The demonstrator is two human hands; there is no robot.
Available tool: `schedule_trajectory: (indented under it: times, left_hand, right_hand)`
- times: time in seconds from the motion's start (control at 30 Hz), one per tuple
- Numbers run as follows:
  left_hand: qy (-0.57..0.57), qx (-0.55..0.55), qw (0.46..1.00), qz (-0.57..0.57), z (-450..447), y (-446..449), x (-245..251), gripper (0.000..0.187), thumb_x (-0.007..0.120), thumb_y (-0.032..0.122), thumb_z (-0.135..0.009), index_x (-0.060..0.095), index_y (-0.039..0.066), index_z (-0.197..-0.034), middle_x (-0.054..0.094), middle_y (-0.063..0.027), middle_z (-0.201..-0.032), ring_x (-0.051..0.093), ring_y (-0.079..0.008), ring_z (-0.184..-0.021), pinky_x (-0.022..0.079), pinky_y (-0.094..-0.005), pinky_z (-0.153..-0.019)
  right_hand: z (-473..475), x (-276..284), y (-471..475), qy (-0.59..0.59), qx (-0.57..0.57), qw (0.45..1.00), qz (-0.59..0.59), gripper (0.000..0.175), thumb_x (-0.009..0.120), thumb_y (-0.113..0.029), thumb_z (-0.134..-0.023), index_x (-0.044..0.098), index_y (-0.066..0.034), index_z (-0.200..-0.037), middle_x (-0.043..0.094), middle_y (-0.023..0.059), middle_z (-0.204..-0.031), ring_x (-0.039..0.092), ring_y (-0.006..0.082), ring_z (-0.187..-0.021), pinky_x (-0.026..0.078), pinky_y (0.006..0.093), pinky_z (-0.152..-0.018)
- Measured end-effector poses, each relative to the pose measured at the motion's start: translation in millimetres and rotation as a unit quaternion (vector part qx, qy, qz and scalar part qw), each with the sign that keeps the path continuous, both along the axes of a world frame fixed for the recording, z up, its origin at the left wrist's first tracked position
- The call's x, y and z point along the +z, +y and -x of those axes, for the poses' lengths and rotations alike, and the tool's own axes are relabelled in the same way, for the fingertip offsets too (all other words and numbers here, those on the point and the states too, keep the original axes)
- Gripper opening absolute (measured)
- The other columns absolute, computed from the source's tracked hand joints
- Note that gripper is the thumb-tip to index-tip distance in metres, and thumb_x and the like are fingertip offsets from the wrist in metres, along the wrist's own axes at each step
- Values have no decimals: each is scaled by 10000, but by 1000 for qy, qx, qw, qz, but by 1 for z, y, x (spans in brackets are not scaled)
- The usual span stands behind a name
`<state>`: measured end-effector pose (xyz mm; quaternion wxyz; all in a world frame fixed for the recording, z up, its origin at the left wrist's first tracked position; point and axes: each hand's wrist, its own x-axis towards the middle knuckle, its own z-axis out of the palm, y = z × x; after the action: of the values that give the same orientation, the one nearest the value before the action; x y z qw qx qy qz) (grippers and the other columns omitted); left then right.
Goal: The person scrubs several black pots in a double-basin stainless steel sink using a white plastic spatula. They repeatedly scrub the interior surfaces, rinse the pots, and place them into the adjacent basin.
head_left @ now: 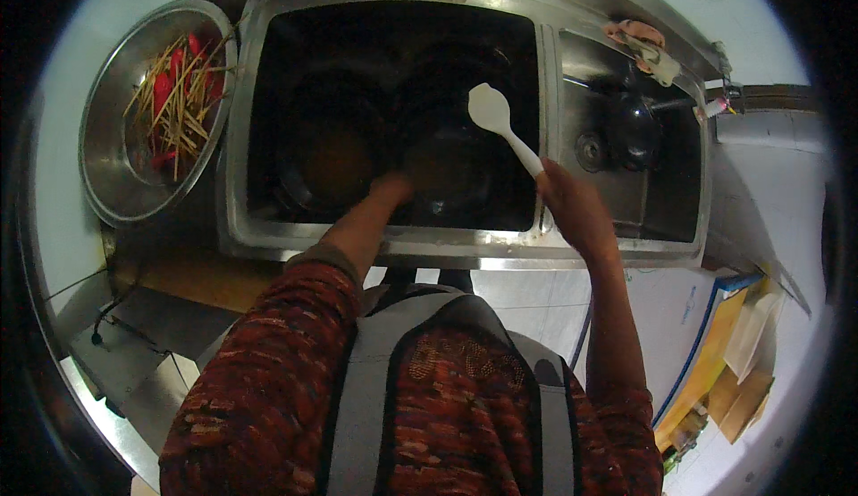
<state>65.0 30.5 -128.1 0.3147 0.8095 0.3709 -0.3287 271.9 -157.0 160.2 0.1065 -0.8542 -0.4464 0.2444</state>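
A white plastic serving spoon (490, 108) is held by its handle in my right hand (575, 204), with its bowl pointing up and to the left. That hand is over the divider between the two sink basins. My left hand (392, 189) reaches into the dark large basin (402, 222), and its fingers blur into shadow. It is between two dark round vessels, one at left (335, 164) and one at right (446, 167). Their contents are too dim to make out; the left one looks brownish inside.
A steel bowl (107, 141) with thin wooden sticks (175, 104) and red pieces stands left of the sink. In the smaller right basin (623, 218) lie a black round-headed utensil (631, 127) and a drain (591, 151). Cloths (647, 50) hang on its back rim.
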Motion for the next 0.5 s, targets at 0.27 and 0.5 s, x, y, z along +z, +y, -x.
schedule_trajectory:
  times: [0.27,0.5]
  left_hand:
    - [-43,199,970,133,28,16,47,338,588,342,-770,641,15,-839,652,-141,-773,646,-279,-649,501,-431,-529]
    - [-40,184,980,67,21,83,170,270,549,240,-794,623,-19,-819,629,-168,-653,624,-247,-530,486,-356,-437]
  right_hand:
    - [15,11,-47,28,-105,990,-88,381,583,-209,-873,518,-137,-1242,632,214,-965,625,371,-877,483,405,-730]
    - [15,8,-44,-58,-77,994,-55,410,567,-173,-846,505,-195,-1251,623,191,-905,617,375,-814,488,457,-691]
